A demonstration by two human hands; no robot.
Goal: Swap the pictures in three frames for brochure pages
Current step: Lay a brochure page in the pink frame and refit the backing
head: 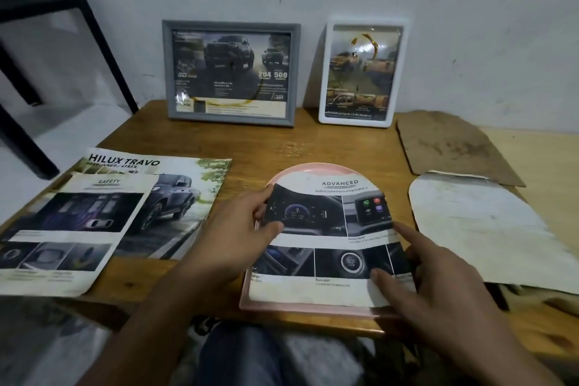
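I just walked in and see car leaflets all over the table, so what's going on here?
A person is fitting a cut brochure page onto a pink arch-topped frame lying flat on the wooden table. The left hand pinches the page's left edge; the right hand presses its right side with straight fingers. A grey frame and a white frame against the wall already show brochure pages. The brochure lies on the left.

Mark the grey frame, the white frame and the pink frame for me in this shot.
grey frame (pixel 231 122): head view, on its bottom rail.
white frame (pixel 322 72): head view, on its left border.
pink frame (pixel 313 312): head view, on its near bottom edge, below the brochure page.
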